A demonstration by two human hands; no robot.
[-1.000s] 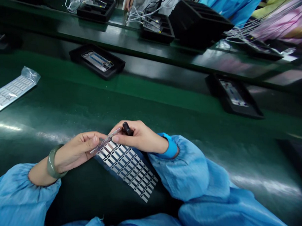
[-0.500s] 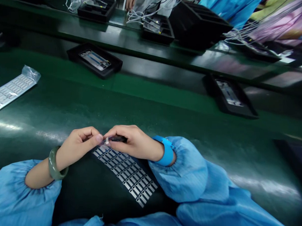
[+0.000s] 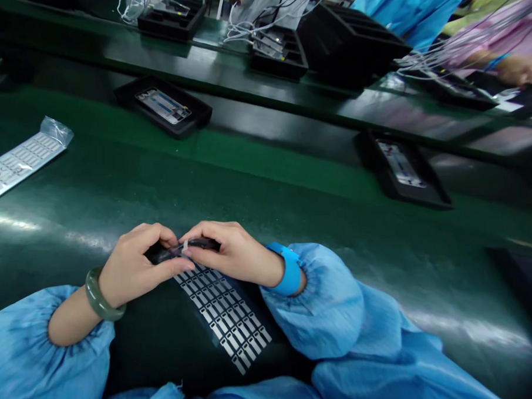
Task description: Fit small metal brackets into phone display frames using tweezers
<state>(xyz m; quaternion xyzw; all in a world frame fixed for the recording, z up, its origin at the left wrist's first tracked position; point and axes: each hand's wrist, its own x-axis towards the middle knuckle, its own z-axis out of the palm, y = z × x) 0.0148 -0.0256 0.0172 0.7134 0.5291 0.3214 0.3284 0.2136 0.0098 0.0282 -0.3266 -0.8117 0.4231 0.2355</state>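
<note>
A dark-backed sticker sheet (image 3: 224, 316) with rows of small pale rectangular stickers hangs at a slant below my hands. My left hand (image 3: 140, 258), a green bangle on its wrist, is closed with thumb and fingers round the sheet's dark, bent upper end. Close against it is my right hand (image 3: 228, 251), with a blue band at the wrist. Its thumb and index finger pinch a small pale sticker (image 3: 186, 246) at the sheet's top edge. Whether that sticker is fully off the backing I cannot tell.
Another sheet in clear plastic (image 3: 24, 160) lies at the left. Two black trays holding flat device parts, one farther left (image 3: 165, 113) and one right (image 3: 403, 173), stand on the green bench. Beyond are black boxes with white cables (image 3: 241, 31) and a co-worker's hand (image 3: 518, 71).
My left hand has opened its pinch and now wraps the sheet's bent upper end, thumb lower. The sheet's lower end has swung slightly left and down. A co-worker's hand has come into view at right.
</note>
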